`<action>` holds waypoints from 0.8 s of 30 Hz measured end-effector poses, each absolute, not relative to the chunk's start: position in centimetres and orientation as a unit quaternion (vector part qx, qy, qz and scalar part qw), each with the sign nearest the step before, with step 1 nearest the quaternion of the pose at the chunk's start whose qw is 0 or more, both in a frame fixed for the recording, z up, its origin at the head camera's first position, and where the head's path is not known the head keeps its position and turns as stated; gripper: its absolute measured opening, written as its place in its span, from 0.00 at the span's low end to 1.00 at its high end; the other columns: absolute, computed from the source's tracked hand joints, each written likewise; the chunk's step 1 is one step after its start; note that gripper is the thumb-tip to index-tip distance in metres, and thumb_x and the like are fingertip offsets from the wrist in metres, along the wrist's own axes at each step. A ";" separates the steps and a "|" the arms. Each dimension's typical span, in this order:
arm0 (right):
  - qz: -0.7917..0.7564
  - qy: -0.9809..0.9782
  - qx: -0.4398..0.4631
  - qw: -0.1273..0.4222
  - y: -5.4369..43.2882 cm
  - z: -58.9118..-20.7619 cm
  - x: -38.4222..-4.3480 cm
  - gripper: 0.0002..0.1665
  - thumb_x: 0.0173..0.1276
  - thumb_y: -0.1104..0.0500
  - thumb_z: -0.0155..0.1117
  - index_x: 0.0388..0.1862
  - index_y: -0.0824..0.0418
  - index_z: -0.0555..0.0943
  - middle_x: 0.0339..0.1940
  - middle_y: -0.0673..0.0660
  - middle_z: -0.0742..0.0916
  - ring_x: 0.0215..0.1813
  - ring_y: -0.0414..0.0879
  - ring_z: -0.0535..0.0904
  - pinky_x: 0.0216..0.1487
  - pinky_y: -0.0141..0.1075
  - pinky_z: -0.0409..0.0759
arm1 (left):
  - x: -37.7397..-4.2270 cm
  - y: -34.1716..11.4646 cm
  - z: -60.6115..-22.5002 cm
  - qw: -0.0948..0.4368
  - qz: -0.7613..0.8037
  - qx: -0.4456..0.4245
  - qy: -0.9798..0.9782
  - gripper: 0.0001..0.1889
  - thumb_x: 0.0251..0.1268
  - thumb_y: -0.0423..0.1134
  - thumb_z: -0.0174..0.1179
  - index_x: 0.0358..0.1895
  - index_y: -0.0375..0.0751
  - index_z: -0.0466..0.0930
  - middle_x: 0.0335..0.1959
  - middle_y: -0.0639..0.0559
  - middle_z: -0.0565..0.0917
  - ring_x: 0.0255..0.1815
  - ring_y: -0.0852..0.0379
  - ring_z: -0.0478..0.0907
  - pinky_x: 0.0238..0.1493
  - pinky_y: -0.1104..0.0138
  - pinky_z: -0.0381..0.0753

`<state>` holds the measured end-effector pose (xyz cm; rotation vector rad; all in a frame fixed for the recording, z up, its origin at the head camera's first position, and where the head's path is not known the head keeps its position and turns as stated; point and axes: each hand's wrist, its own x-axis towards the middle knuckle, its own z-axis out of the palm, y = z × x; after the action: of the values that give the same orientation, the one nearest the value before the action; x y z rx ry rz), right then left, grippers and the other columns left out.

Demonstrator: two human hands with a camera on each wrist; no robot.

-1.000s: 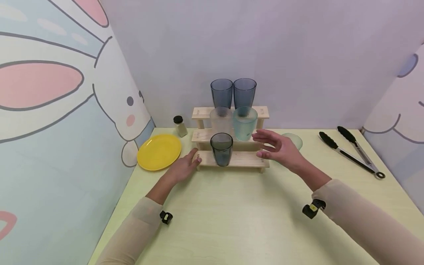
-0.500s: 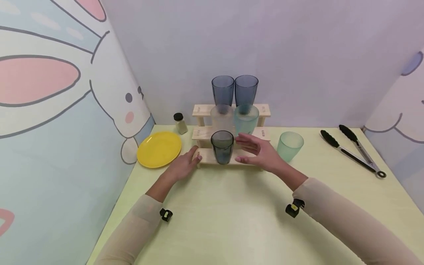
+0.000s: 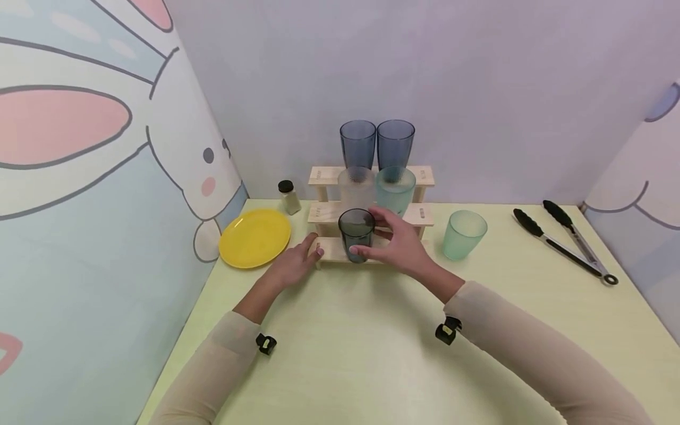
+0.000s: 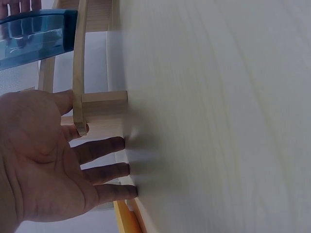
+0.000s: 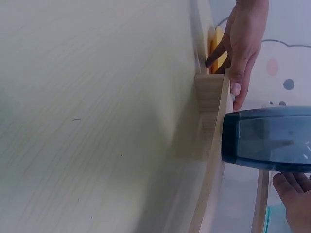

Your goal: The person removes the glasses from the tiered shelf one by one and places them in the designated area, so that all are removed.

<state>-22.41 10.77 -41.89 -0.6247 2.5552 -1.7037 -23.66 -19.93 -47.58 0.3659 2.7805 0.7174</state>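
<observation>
A dark grey drinking glass [image 3: 355, 227] stands upright on the lowest step of a three-tier wooden shelf [image 3: 332, 250]. My right hand [image 3: 398, 245] holds it from the right, thumb across its front and fingers round the far side. At the shelf's left end my left hand [image 3: 293, 264] pinches the lowest board between thumb and index finger; in the left wrist view its other fingers [image 4: 104, 172] spread below. On the middle step are a clear frosted glass [image 3: 355, 186] and a pale teal glass [image 3: 395, 188], partly hidden. Two blue-grey glasses [image 3: 358, 143] stand on the top step.
A pale green glass [image 3: 464, 236] stands on the table [image 3: 366, 354] right of the shelf. Black-tipped tongs [image 3: 571, 251] lie further right. At the left are a yellow plate [image 3: 255, 239] and a small jar [image 3: 288, 199] with a black lid. Walls rise behind and at both sides.
My right hand has moved left from beside the shelf's right end to the dark grey glass and closed round it, uncovering the pale green glass. My left hand has stayed on the shelf.
</observation>
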 end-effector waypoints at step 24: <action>-0.451 0.873 -0.154 -0.104 7.0 -42.7 -22.4 0.50 0.62 0.37 0.87 0.72 0.62 0.77 0.60 0.61 0.90 0.62 0.59 0.89 0.61 0.57 0.89 | -23.1 -19.6 -47.3 0.114 0.242 0.113 0.957 0.37 0.91 0.66 0.41 0.90 0.51 0.53 0.78 0.33 0.79 0.74 0.32 0.82 0.76 0.38 0.78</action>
<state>-22.43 7.03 -42.73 -0.5179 2.9400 -1.5181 -23.10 -19.58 -47.26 0.3317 2.8052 0.7097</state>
